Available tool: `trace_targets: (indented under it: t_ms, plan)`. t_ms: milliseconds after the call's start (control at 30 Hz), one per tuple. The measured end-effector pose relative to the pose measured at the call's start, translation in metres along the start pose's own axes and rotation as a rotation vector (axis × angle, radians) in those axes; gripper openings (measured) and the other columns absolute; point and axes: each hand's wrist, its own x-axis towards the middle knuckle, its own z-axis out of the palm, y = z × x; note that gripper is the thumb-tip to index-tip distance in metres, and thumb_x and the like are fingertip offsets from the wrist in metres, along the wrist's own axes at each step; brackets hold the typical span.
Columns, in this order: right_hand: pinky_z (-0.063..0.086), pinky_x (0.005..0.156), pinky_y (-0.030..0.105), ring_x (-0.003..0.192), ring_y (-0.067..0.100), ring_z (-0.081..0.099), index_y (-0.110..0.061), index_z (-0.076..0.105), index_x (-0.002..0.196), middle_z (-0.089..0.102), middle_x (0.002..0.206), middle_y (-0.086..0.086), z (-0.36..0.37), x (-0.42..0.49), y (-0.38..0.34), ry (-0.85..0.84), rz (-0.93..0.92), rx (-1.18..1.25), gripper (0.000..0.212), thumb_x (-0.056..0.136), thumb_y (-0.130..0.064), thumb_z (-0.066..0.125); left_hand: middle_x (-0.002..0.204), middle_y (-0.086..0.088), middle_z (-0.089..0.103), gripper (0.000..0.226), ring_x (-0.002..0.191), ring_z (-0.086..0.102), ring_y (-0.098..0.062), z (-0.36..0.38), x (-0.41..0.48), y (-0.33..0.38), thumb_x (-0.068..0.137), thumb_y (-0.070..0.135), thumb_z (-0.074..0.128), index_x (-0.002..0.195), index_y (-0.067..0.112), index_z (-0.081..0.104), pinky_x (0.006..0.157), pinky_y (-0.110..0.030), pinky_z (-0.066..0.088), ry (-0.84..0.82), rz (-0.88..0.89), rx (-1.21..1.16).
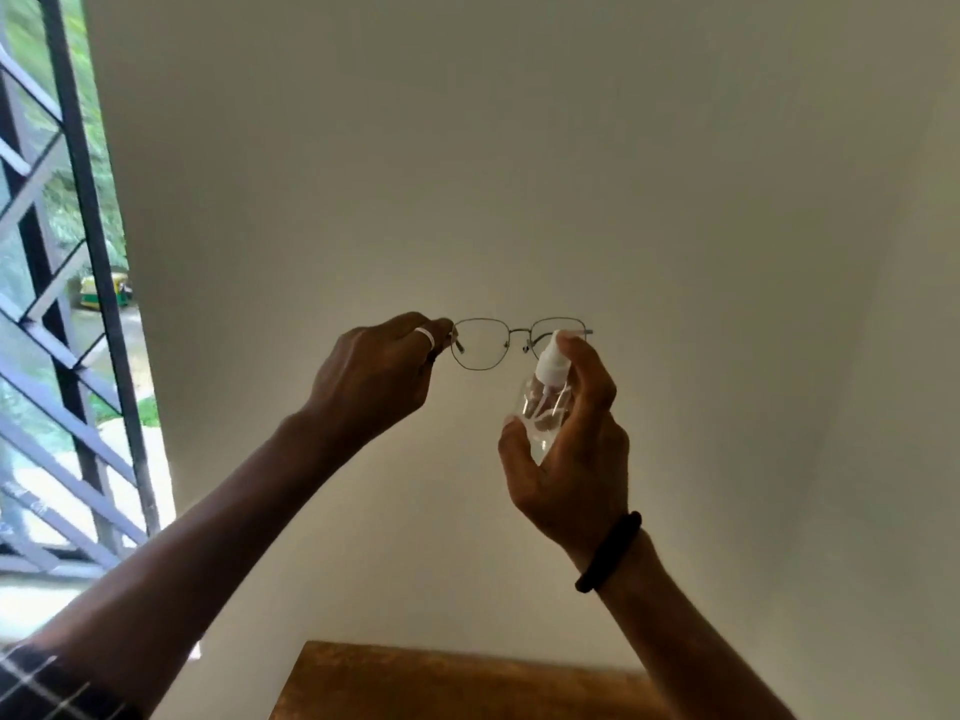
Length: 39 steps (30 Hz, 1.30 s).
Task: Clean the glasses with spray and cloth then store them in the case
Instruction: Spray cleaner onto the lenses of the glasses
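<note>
Window bars [78, 252] of dark metal run down the left edge, with greenery and a yellow vehicle beyond them. A checked sleeve [41, 683] shows in the lower left corner. From it the bare forearm rises to the left hand [374, 376], which wears a pale ring [425, 335]. Its curled fingers pinch the thin metal-framed glasses [518, 330] at their left end. The glasses are held up level in the air against a plain cream wall [519, 148], lenses facing the wall. Just to the right, the right hand [571, 459] grips a small clear spray bottle [545, 402]. Its thumb and fingers wrap round the body, and one finger lies over the white pump head. The head sits close against the right lens and covers part of it. A black band [609, 552] circles the right wrist. Below both arms, a brown wooden surface [441, 683] fills the bottom of the frame.
</note>
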Motion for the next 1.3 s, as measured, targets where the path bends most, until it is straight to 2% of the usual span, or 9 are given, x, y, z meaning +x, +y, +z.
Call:
trace_targets:
  t_ms: [67,200,367,467,633,800,1000,1100,1300]
  plan:
    - [0.058,0.060,0.029,0.080,0.021,0.069,-0.020,0.024,0.139,0.063,0.120,0.014,-0.001,0.005,-0.004,-0.015,-0.021,-0.042,0.076,0.076,-0.009,0.065,0.090,-0.010,0.074,0.019,0.057,0.067,-0.038,0.006,0.011,-0.001,0.093,0.011,0.053,0.105,0.007,0.066,0.041,-0.039,0.053,-0.001,-0.012,0.046]
    - [0.039,0.060,0.007,0.064,0.008,0.056,-0.016,0.027,0.136,0.066,0.092,0.009,-0.004,0.012,-0.010,-0.038,-0.049,-0.092,0.062,0.082,-0.017,0.058,0.087,-0.007,0.073,0.027,0.052,0.065,-0.037,0.015,0.029,-0.004,0.090,0.009,0.052,0.107,0.005,0.072,0.039,-0.034,0.051,-0.010,-0.011,0.137]
    - [0.045,0.060,0.012,0.076,0.018,0.071,-0.016,0.032,0.134,0.069,0.107,0.008,-0.006,0.018,-0.010,-0.040,-0.079,-0.157,0.049,0.092,-0.026,0.057,0.086,-0.009,0.074,0.025,0.051,0.065,-0.037,0.017,0.039,-0.004,0.087,0.001,0.062,0.110,0.003,0.072,0.041,-0.032,0.049,-0.041,-0.004,0.152]
    - [0.046,0.059,0.014,0.076,0.018,0.071,-0.018,0.032,0.134,0.069,0.108,0.008,-0.005,0.021,-0.005,-0.058,-0.055,-0.183,0.051,0.093,-0.023,0.062,0.083,-0.008,0.073,0.025,0.048,0.062,-0.038,0.016,0.041,-0.001,0.086,0.006,0.058,0.106,0.003,0.073,0.039,-0.031,0.046,-0.027,0.002,0.150]
    - [0.044,0.055,0.014,0.064,0.016,0.067,-0.018,0.035,0.127,0.068,0.090,0.004,-0.003,0.020,-0.002,-0.081,-0.040,-0.187,0.046,0.092,-0.021,0.064,0.082,-0.008,0.073,0.025,0.046,0.061,-0.036,0.016,0.039,0.007,0.089,0.010,0.054,0.105,0.004,0.073,0.037,-0.030,0.044,-0.006,0.020,0.137]
    - [0.050,0.057,0.017,0.070,0.016,0.068,-0.018,0.032,0.134,0.070,0.105,0.007,-0.005,0.019,-0.003,-0.090,-0.064,-0.144,0.048,0.094,-0.030,0.056,0.083,-0.008,0.073,0.033,0.047,0.062,-0.036,0.018,0.040,0.007,0.093,0.013,0.045,0.108,0.003,0.072,0.036,-0.034,0.050,-0.025,0.024,0.130]
    - [0.048,0.048,0.018,0.055,0.013,0.060,-0.019,0.034,0.123,0.062,0.078,-0.001,-0.009,0.019,-0.009,-0.067,-0.063,-0.072,0.035,0.095,-0.031,0.052,0.077,-0.008,0.071,0.023,0.043,0.059,-0.036,0.014,0.040,0.013,0.089,0.008,0.054,0.102,0.001,0.072,0.035,-0.031,0.045,-0.026,0.010,0.126]
    - [0.048,0.051,0.016,0.060,0.014,0.064,-0.020,0.032,0.129,0.068,0.089,0.003,-0.010,0.020,-0.010,-0.061,-0.066,-0.146,0.042,0.095,-0.029,0.056,0.076,-0.009,0.071,0.021,0.042,0.059,-0.036,0.014,0.039,0.014,0.084,0.004,0.058,0.098,0.001,0.072,0.035,-0.030,0.044,-0.020,0.015,0.117]
    - [0.045,0.057,0.016,0.071,0.018,0.071,-0.021,0.031,0.132,0.071,0.105,0.006,-0.018,0.015,-0.001,-0.045,-0.023,-0.256,0.046,0.094,-0.033,0.055,0.081,-0.007,0.073,0.041,0.046,0.061,-0.036,0.018,0.035,0.008,0.091,0.017,0.037,0.106,0.004,0.073,0.035,-0.032,0.047,0.001,0.017,0.105]
